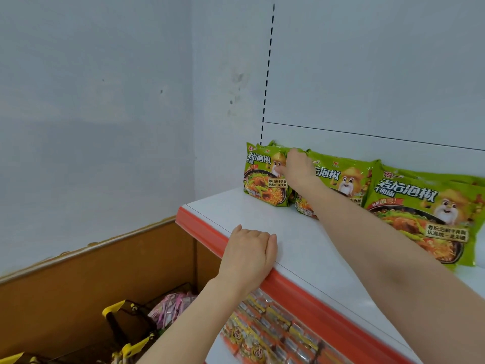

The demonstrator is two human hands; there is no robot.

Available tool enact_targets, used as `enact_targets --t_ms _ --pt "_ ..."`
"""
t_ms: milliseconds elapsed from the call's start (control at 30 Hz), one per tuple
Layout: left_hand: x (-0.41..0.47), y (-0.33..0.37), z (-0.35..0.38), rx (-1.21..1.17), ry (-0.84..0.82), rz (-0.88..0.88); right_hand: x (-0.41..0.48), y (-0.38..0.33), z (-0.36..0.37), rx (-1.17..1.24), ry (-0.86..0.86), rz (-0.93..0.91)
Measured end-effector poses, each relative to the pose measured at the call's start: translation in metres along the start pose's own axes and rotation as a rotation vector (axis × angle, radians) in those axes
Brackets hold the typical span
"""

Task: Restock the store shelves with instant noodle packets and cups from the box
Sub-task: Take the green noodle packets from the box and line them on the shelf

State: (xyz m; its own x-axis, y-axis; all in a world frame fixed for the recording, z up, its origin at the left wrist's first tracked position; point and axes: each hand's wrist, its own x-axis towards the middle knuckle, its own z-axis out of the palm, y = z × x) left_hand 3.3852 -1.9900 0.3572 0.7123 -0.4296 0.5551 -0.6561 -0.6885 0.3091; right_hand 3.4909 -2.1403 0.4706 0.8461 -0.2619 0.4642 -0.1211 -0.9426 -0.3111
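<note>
Several packets (pixel 420 206) are lining the shelf (pixel 262 216); the right hand (pixel 298 168) is pinching the leftmost packet (pixel 262 179). The left hand (pixel 249 254) is resting fisted, empty.

Our right arm stretches forward and to the left, the bare forearm nearly straight. Our right hand (pixel 298 169) grips the top edge of a noodle packet (pixel 261 177), fingers curled over the top and thumb pressed against its front. Our left arm comes up from below, bent at the wrist. Our left hand (pixel 249 254) rests knuckles-up on the front edge of the shelf (pixel 262 214), fingers curled under, holding nothing.
</note>
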Motion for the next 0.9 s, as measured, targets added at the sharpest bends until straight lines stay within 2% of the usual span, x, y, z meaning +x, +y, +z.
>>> enact_targets --t_ms 133,267,500,667,800,900 --pt "0.001 -0.002 0.000 -0.023 0.019 0.012 0.001 -0.001 -0.001 0.082 0.001 0.061" --pt "0.001 -0.003 0.002 -0.041 0.042 0.030 -0.005 0.002 0.001 0.181 0.111 0.073" --pt "0.004 -0.006 0.007 -0.007 0.124 0.077 -0.012 0.009 0.006 0.042 0.107 -0.030" --pt "0.003 -0.008 0.008 0.044 0.121 0.101 -0.027 0.010 -0.007 -0.106 0.192 -0.100" --pt "0.003 -0.001 0.000 0.136 0.005 0.068 -0.038 -0.003 -0.020 -0.006 0.202 -0.168" --pt "0.000 0.001 -0.014 0.223 0.047 0.068 -0.047 -0.026 -0.026 0.095 0.150 -0.282"
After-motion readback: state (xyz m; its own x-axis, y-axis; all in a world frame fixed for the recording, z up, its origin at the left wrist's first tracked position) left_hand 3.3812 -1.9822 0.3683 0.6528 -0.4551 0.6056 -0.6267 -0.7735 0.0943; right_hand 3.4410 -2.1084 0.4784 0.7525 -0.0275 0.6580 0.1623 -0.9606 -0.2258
